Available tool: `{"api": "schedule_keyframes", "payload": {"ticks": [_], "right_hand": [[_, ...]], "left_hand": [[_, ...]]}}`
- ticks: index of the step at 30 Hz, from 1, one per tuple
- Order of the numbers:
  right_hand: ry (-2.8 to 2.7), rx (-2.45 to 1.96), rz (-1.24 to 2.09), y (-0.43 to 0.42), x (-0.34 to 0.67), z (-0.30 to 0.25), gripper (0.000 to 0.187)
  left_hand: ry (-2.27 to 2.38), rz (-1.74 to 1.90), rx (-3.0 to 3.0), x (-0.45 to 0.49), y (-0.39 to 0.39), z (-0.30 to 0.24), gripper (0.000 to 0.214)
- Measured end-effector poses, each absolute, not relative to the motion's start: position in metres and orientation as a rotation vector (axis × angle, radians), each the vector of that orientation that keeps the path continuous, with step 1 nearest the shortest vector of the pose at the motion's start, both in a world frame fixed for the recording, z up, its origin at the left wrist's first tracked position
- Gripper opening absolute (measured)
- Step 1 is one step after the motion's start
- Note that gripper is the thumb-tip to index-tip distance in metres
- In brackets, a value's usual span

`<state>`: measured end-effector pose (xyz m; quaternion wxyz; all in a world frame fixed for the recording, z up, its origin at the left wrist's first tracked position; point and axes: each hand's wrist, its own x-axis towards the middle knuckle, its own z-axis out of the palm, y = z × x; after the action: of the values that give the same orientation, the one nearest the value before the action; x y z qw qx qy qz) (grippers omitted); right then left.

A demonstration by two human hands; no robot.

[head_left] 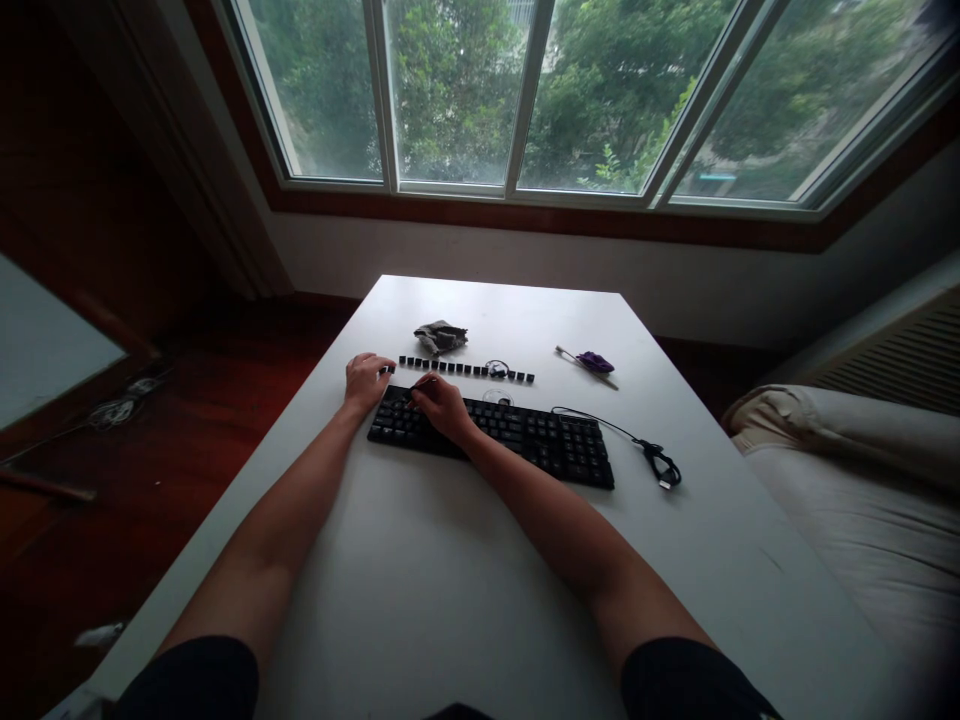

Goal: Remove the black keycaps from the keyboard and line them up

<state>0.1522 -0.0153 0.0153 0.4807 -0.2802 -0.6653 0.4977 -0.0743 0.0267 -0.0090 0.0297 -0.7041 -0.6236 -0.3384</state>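
A black keyboard (517,428) lies across the white table, and behind it runs a row of several loose black keycaps (457,369). At the row's left end, my left hand (364,381) rests on the table with its fingertips closed on a black keycap (388,370). My right hand (444,408) is over the upper left part of the keyboard, its fingers pinched around something slim and dark that is too small to make out. The right hand and forearm hide some of the keys.
A crumpled grey cloth (441,336) lies behind the keycaps. Small round clear items (496,369) sit by the row. A toothbrush (570,355) lies under a purple cloth (596,361) at the right. The keyboard's bundled USB cable (660,465) rests on the white table (420,560).
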Motion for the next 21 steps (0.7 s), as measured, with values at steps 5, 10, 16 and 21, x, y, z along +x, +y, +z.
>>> {"api": "schedule_keyframes", "payload": {"ticks": [5,10,16,21], "right_hand": [[-1.634,-0.708,1.202,-0.0158,0.1527,0.0162,0.021],[-1.639,-0.693,1.192,-0.0148,0.1516,0.0141,0.02],[-1.628,-0.72,1.188,-0.0134,0.1515,0.012,0.02],[-1.623,-0.811,1.114,-0.0134,0.1526,0.0161,0.02]], "left_hand": [[-2.004,-1.003,-2.124,-0.0793,0.0351,-0.0172,0.024],[-2.006,-0.987,-2.131,-0.0795,0.0351,-0.0172,0.026],[-1.99,-1.044,-2.127,-0.0788,0.0324,-0.0156,0.029],[-1.976,-1.13,-2.116,-0.0787,0.0318,-0.0162,0.021]]}}
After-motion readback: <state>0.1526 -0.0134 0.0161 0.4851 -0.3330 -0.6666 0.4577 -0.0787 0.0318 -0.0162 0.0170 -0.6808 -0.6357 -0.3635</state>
